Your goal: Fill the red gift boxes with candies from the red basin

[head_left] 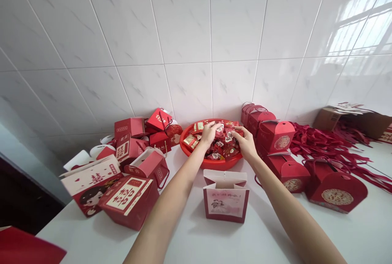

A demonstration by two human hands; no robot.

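Note:
A round red plastic basin (185, 146) stands against the wall, full of wrapped sweets, mostly red packets with white labels and a few gold ones. Both of my hands reach into it. My left hand (209, 134) has its fingers closed on a small red candy packet (219, 127) near the back of the pile. At the right side, my right hand (245, 140) pinches another red candy packet (229, 137) by its edge. Between my forearms a red and white paper gift box (226, 203) with a couple printed on its front stands upright, its top open.
Red gift boxes (125, 198) are heaped on the left of the white table (196, 239). More red boxes with round gold emblems (337, 196) line the right. Beyond them lie dark red ribbons (318, 143) and an open cardboard box (327, 118). Behind rises a tiled wall (186, 88).

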